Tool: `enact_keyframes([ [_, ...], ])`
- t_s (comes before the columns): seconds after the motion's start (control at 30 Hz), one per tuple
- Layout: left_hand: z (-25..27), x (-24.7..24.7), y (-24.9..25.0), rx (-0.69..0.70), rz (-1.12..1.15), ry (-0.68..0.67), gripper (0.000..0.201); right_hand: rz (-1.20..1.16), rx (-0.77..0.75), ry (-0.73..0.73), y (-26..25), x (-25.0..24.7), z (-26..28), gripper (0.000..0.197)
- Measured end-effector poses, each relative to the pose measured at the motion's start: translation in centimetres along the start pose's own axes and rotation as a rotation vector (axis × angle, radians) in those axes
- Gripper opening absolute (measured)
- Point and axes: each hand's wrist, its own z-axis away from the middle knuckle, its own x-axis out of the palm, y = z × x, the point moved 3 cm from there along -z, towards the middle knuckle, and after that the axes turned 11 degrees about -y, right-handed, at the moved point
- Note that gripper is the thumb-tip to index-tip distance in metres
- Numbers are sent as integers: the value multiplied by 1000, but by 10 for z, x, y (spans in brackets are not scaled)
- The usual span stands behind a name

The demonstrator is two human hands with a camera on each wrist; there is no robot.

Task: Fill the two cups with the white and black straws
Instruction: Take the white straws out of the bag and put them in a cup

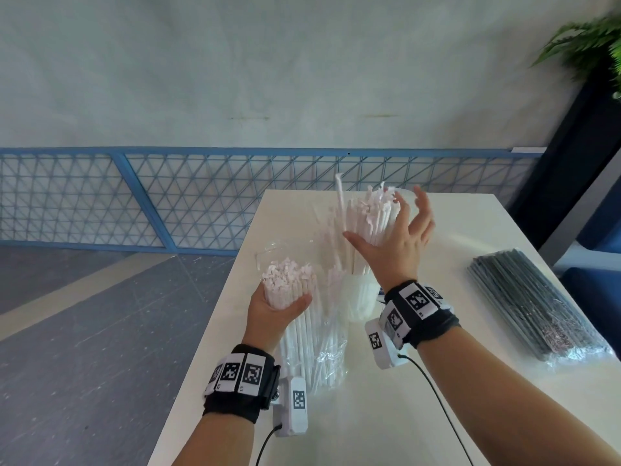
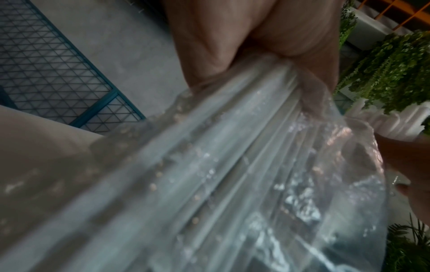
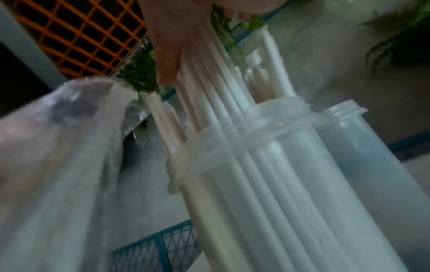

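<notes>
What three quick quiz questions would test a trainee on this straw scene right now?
1. True or false: the pack of black straws is already opened.
2. Which hand grips the bag of white straws: A left hand, B right hand?
3. Fill in: white straws stand in the first ____.

Key: 1 false, it lies wrapped on the table. 2 A. 3 cup; the second cup looks empty.

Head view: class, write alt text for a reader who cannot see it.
The left hand grips a clear bag of white straws, while the open right hand steadies white straws standing in a translucent cup. A sealed pack of black straws lies to the right on the white table.
</notes>
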Motion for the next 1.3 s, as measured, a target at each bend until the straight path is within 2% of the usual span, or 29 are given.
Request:
enact_keyframes([
  [0.1, -1, -1, -2, -10, -7, 9, 46, -366, 179, -186, 11, 5, -7, 118],
  [0.17, -1, -1, -1, -5, -8, 1, 45, -475, 243, -322, 15, 7, -12, 132],
  [0.27, -2, 0, 0, 4, -4, -11, 41, -421, 295, -483, 18, 9, -15, 135],
  [0.43, -3, 1, 0, 8, 14, -21, 39, -398, 326, -519, 19, 13, -22, 135],
  [0.5, -4, 0, -1, 12, 14, -19, 40, -363, 325, -523, 21, 19, -20, 122],
  [0.63, -4, 0, -1, 23, 20, -20, 39, -374, 373, -426, 22, 22, -17, 76],
  [0.7, -4, 0, -2, 27, 16, -23, 40, -423, 349, -371, 17, 17, -20, 67],
  [0.83, -6, -1, -4, 34, 12, -31, 39, -418, 235, -320, 2, 3, -31, 64],
  [0.9, -5, -2, -4, 36, 7, -34, 39, -358, 195, -393, -2, 1, -32, 69],
  [0.97, -5, -4, -5, 41, -5, -31, 39, -325, 186, -526, -1, 3, -27, 84],
  [1.03, -4, -9, -5, 43, -4, -16, 40, -338, 185, -600, 4, 7, -19, 99],
  [1.13, -2, -14, -3, 68, 22, 11, 42, -346, 206, -577, 7, 14, -4, 117],
  [1.3, -1, -25, 2, 112, 40, 44, 43, -238, 192, -525, 5, 34, 12, 134],
])
